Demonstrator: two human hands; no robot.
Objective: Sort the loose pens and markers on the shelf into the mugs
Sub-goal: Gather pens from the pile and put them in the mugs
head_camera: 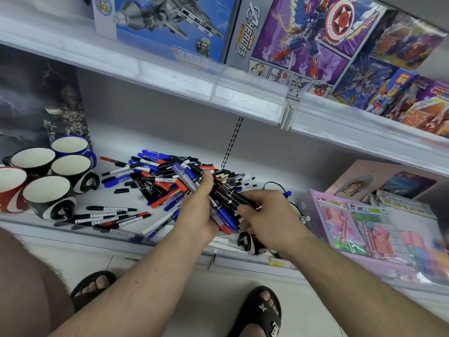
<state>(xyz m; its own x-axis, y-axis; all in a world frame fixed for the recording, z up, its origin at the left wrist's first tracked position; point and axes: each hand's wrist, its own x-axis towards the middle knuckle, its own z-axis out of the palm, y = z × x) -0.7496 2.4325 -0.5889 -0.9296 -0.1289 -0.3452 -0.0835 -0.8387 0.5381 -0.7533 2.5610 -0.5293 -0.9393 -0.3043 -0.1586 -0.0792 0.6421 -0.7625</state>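
Pens (170,181) lie heaped in a loose pile at the middle of the white shelf (272,171), red, blue and black barrels crossing every which way, and a smaller scatter (107,217) runs along the front edge just beside the mugs. Five mugs (52,173) stand clustered at the left end, mouths up: a blue one (73,148) at the back, three black-and-white ones around it, a red one (11,188) at the far left cut by the frame edge. No pens show inside them. Centre frame, the left hand (198,210) grips a thick bundle (218,203) of pens, thumb pressed over the top, blue and black barrels fanning up and left, red and blue caps poking out below the palm. The right hand (264,215) comes in from the right, fingers curled round the lower end of the same bundle, touching the dark barrels there. Both hands are above the front of the shelf, right of the pile. Under the right wrist a sixth black-and-white mug (250,244) lies near the lip, mostly hidden. A pink boxed set (352,222) sits to the right, toy boxes (303,37) line the upper shelf, and two feet in black sandals (261,312) stand on the floor below.
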